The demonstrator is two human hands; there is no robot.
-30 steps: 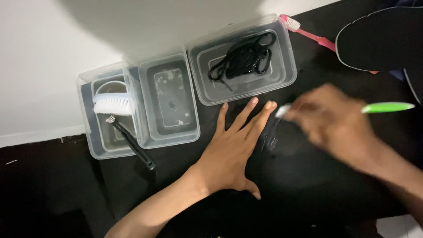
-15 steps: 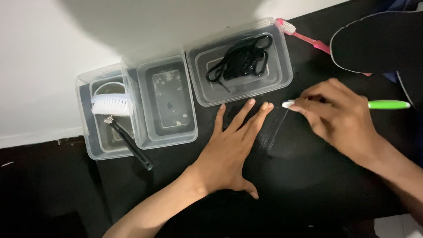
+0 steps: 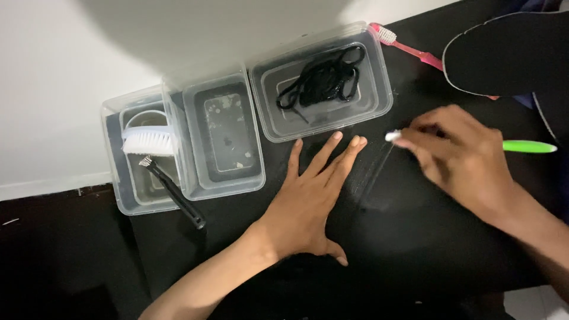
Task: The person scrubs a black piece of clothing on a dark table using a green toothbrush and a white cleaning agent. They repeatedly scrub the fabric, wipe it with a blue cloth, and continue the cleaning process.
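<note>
My left hand (image 3: 309, 200) lies flat, fingers spread, on a black sheet-like surface (image 3: 403, 237). My right hand (image 3: 462, 157) grips a green-handled toothbrush (image 3: 529, 146), its white head pointing left just above the black surface, right of my left fingertips. A thin wet streak runs down from the brush head.
Three clear plastic tubs stand along the back: the right one (image 3: 379, 89) holds black laces (image 3: 323, 80), the middle one (image 3: 195, 154) murky water, the left one (image 3: 112, 172) a white scrub brush (image 3: 149, 142) and a black-handled brush (image 3: 175, 194). A pink toothbrush (image 3: 409, 47) and a black insole (image 3: 510, 53) lie at the top right.
My right hand has shifted the toothbrush slightly back and forth over the black surface. My left hand has stayed flat in place.
</note>
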